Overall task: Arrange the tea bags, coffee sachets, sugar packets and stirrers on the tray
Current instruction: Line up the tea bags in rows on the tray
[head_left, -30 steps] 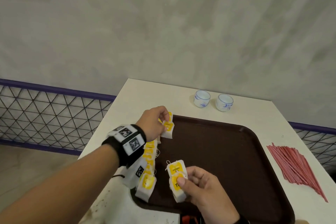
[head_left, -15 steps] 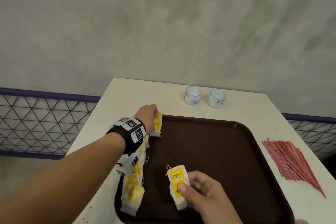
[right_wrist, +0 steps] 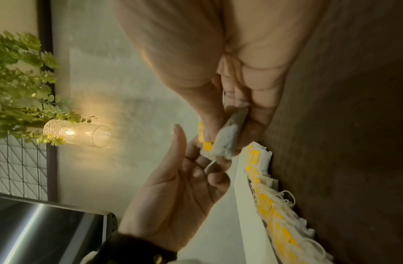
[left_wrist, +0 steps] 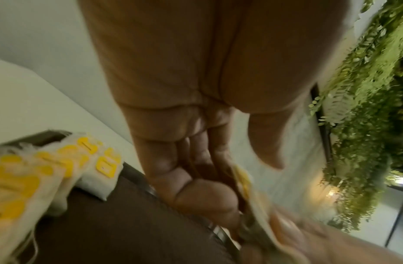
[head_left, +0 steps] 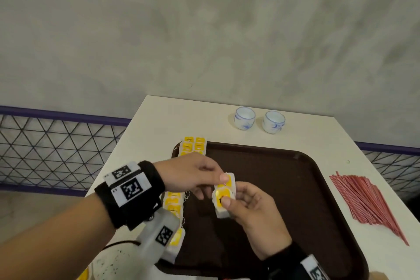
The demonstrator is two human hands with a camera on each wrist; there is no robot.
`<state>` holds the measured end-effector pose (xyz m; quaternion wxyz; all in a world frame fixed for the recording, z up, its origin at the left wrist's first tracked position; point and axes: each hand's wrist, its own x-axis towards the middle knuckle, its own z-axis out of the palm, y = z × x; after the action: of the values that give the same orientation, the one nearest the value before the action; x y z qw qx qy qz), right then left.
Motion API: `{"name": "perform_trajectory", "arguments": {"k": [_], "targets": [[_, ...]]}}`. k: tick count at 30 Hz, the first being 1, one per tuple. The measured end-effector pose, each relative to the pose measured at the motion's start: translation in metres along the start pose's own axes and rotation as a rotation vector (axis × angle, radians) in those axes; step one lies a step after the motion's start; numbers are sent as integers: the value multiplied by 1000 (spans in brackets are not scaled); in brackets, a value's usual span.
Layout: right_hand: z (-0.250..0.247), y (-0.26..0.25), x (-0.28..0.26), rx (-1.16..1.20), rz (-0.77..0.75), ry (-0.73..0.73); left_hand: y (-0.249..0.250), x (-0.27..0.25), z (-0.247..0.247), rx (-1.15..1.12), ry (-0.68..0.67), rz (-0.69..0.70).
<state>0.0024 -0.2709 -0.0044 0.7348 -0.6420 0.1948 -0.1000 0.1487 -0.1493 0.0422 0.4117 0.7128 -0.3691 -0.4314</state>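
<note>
My right hand grips a small stack of white tea bags with yellow tags above the left middle of the dark brown tray. My left hand meets it from the left and pinches the top tea bag of that stack, thumb on its far end. A row of tea bags lies along the tray's left edge, partly hidden by my left wrist. In the right wrist view the held tea bags sit between both hands. Red stirrers lie on the table right of the tray.
Two small blue-and-white cups stand on the white table behind the tray. A wire-mesh fence runs left of the table and a grey wall rises behind. The tray's right half is bare.
My left hand let go of tea bags at the tray's far left corner and came back to the stack in my right hand, which lifted slightly toward it.
</note>
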Motion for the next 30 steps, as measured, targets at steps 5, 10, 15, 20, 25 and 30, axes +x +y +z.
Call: {"name": "perform_trajectory", "arguments": {"k": [5,10,15,20,25,30], "targets": [[3,2,3,-64,-36,30,-10,-2,-1,31,78,49],[-7,9,-1,-145,-3,68,-14,5,-15,105,273,-5],[-19,17,-3,-171,50,84,-23,28,-24,549,406,-202],[-26,22,-6,-183,55,80,-33,53,-30,742,401,-314],[-32,25,-9,-162,50,88,-38,62,-37,809,450,-367],[-28,25,-8,-167,50,73,-41,58,-43,736,582,-329]]}}
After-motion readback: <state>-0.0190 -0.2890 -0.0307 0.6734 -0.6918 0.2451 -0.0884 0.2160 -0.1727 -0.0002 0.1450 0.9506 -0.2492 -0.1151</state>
